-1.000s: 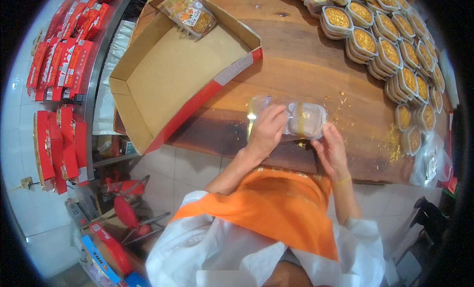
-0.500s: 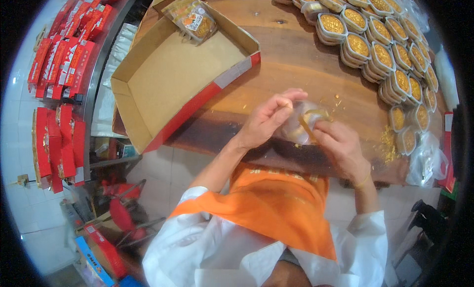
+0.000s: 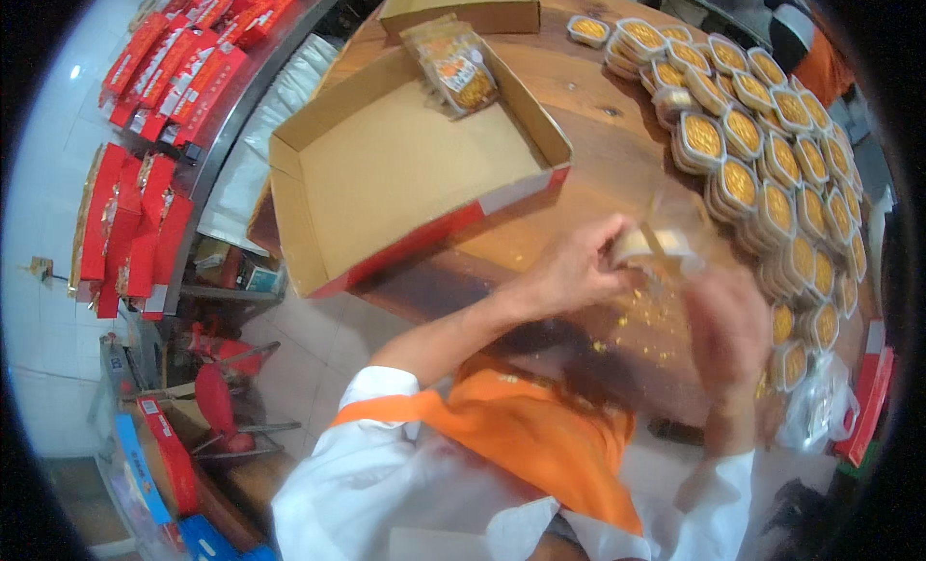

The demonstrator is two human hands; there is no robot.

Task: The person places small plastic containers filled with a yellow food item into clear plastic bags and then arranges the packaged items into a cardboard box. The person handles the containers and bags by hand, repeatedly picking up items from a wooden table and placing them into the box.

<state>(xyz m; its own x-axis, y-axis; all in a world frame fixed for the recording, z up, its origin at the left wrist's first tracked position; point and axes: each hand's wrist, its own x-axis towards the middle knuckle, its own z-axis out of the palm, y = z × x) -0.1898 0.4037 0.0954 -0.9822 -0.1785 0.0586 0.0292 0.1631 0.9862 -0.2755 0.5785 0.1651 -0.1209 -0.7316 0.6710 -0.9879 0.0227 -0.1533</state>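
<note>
My left hand (image 3: 584,267) is closed on the edge of a mooncake pack (image 3: 648,245), a pale round shape in clear plastic with a brownish-gold strip across it, held above the wooden table. A clear film, smeared by motion, rises beyond the pack. My right hand (image 3: 728,325) is close by on its right, blurred so strongly that its fingers do not show. On the far left, an open cardboard box (image 3: 405,141) with a red outer side holds a few mooncakes in printed clear bags (image 3: 468,79) in its far corner.
Stacks of mooncakes in clear trays (image 3: 776,204) cover the table's right side. Yellow crumbs (image 3: 627,339) lie near the front edge. A clear plastic bag (image 3: 818,407) sits at the front right. Red boxes (image 3: 183,69) fill a metal shelf at left; another cardboard box (image 3: 463,9) stands behind.
My view has swung, so the box and trays show lower and further right. Both hands have moved right with the mooncake pack. My right hand has come away from the strip and blurred.
</note>
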